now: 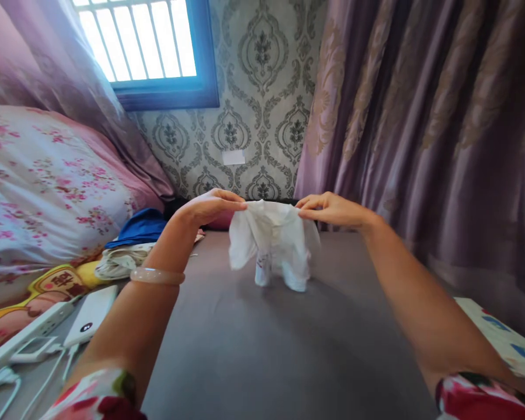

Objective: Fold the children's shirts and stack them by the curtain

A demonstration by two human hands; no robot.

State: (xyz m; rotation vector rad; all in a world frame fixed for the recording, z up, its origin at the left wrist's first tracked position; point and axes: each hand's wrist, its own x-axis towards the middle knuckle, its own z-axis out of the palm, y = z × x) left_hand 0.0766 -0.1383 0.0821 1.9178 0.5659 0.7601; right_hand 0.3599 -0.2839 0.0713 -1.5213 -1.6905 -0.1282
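A small white shirt (284, 239) hangs in the middle of the head view, above the grey bed sheet (262, 350). My left hand (214, 205) pinches its upper left edge, and a pale bangle circles that wrist. At the upper right edge, my right hand (328, 209) grips the cloth between thumb and fingers. The fabric droops in loose folds between and below both hands, slightly blurred on its right side. A dark printed mark shows low on the cloth, too small to read.
Floral bedding (52, 186), folded blue cloth (137, 227) and a yellow cartoon cushion (56, 283) lie at left. Nearer are a power strip (35, 329), a white power bank (91, 315) and cables. A patterned cloth (503, 338) lies at right, below purple curtains (420, 116).
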